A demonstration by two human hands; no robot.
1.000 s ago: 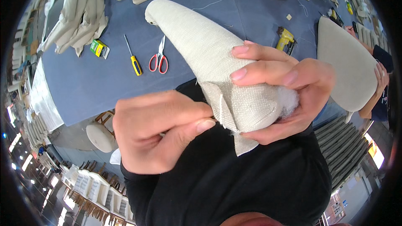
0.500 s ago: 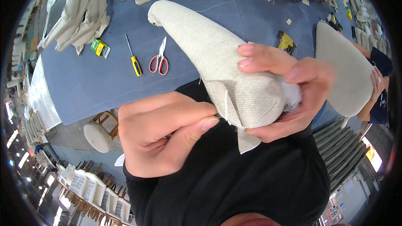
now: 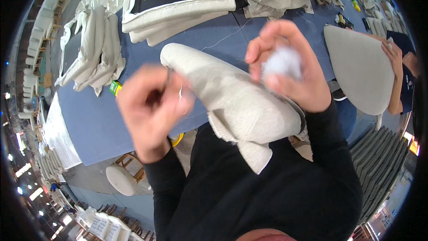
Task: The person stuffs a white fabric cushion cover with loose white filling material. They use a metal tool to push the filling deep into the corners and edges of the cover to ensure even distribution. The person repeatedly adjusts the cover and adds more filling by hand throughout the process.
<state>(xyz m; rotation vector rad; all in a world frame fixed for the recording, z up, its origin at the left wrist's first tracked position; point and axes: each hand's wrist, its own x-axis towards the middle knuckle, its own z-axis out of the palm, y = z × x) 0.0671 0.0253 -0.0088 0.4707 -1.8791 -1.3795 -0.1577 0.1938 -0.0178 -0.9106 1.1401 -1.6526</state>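
My right hand is curled around a tuft of white fluffy stuffing, held just above the beige upholstered piece. That long, tapered piece lies across the table edge toward my body, its wide end near me. A loose flap of its fabric hangs down at the near end. To the left, my left hand is raised, blurred, fingers pinched together. A white thread shows by its fingertips, with something thin and dark beside it that I cannot make out.
Stacked beige upholstered panels and folded covers lie along the far side of the blue table. A green-yellow box sits on the left. At right, a co-worker's hands hold a large beige panel. A round stool stands lower left.
Both hands have let go of the upholstered piece. The left hand has risen toward its far end; the right has lifted with the stuffing. My view has shifted, and scissors and screwdriver no longer show.
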